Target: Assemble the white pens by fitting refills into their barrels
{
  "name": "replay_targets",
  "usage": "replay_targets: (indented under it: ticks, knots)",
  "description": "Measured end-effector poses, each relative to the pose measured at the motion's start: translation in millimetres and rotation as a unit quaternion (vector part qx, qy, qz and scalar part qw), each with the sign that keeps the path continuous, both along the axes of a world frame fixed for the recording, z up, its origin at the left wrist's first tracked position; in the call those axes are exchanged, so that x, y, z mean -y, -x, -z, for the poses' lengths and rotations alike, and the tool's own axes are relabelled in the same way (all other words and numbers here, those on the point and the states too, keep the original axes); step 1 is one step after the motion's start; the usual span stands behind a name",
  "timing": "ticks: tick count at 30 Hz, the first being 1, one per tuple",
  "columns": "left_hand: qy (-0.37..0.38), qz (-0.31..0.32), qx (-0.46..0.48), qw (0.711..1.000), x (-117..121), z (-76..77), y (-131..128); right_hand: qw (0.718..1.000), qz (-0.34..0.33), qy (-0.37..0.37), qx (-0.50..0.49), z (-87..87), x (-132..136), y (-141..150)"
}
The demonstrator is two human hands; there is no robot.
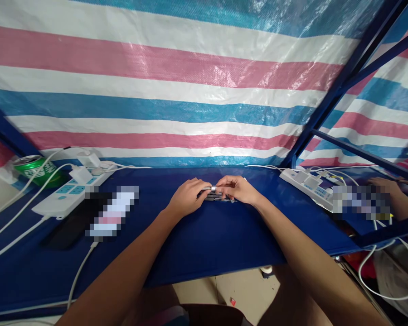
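Both my hands meet at the middle of the blue table (204, 235). My left hand (187, 197) and my right hand (240, 189) are closed in a pinch on a row of small silver and dark metal parts (217, 194) that lies on the cloth between them. The fingertips of both hands touch the top piece of that row. What the parts are is too small to tell.
A white power strip (66, 192) with plugged chargers, white cables and a green can (34, 168) sit at the left. A dark phone (71, 226) lies beside it. Another power strip (308, 184) is at the right, where another person's hand (387, 186) rests. A striped tarp forms the back wall.
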State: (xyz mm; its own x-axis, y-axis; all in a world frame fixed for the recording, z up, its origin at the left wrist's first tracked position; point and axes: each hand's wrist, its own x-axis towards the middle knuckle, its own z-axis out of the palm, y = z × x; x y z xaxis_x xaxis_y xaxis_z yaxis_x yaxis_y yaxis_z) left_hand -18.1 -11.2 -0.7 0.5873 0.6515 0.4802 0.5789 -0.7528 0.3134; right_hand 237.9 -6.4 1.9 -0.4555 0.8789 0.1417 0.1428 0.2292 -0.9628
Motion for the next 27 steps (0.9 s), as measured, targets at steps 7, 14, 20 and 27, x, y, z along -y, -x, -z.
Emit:
replay_targets:
  ticks: [7,14,20,27]
  knots:
    - [0.014,-0.003,-0.026,1.000,0,1.5,-2,0.997,0.038,-0.067,-0.024,11.6,-10,-2]
    - [-0.027,0.007,-0.025,0.999,-4,2.6,1,0.999,0.000,0.047,-0.007,5.6,-5,0]
    - [-0.025,0.002,-0.025,0.999,-6,3.8,4,0.999,0.036,0.007,-0.021,0.3,-4,4]
    - [-0.007,0.005,-0.052,0.999,-6,5.9,4,0.998,0.037,-0.046,-0.016,4.0,-6,1]
